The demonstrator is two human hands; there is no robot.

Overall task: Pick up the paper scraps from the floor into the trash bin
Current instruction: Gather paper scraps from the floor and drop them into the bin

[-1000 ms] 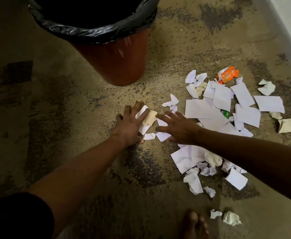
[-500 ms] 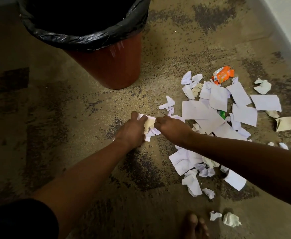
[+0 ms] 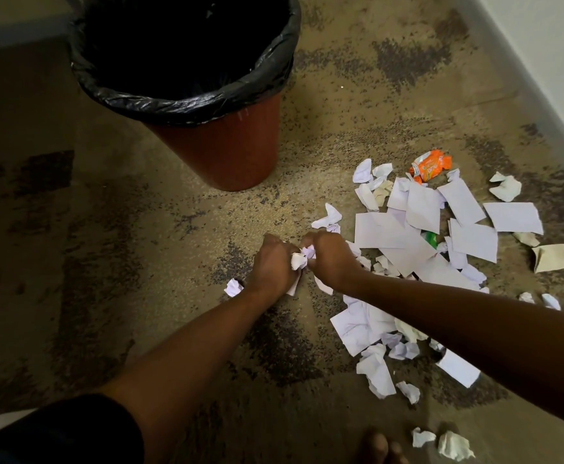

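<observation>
Both hands bunching paper scraps (image 3: 300, 259) on the floor (image 3: 140, 262), near the trash bin (image 3: 220, 145).
Left hand (image 3: 273, 262) & right hand (image 3: 329, 259) fingers closed on the wad; squeeze tight, lift together so bits don't drop; most scraps lie to the right.

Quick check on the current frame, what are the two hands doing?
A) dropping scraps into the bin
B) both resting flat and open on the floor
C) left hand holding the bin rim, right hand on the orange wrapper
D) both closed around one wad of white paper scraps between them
D: the left hand and right hand are fisted together around a crumpled wad of paper scraps low over the floor, short of the trash bin.
</observation>
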